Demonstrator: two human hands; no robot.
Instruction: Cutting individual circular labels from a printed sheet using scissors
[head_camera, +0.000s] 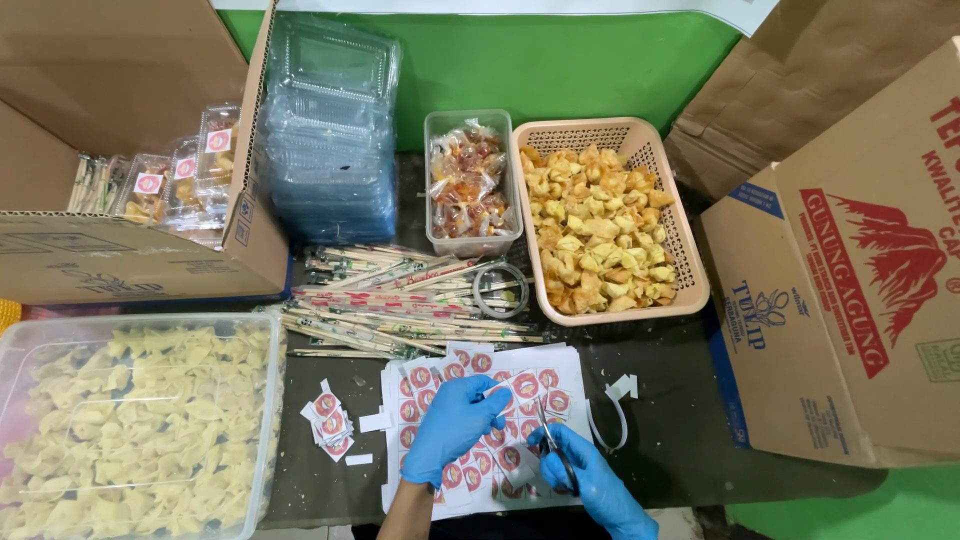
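Observation:
Both my hands wear blue gloves. My left hand (450, 425) presses flat on a white sheet of round red labels (555, 372) lying on the dark table. My right hand (598, 485) grips a pair of scissors (549, 430), blades pointing up into the sheet just right of my left fingers. A small pile of cut-out labels (330, 421) lies to the left of the sheet, and a curled white paper offcut (617, 412) lies to its right.
Wrapped chopsticks (400, 300) and a tape roll (500, 288) lie behind the sheet. Further back stand stacked clear clamshell boxes (330, 130), a tub of wrapped sweets (468, 180) and a basket of fried snacks (605, 225). A big snack tub (135, 425) sits left; cardboard boxes (850, 290) flank both sides.

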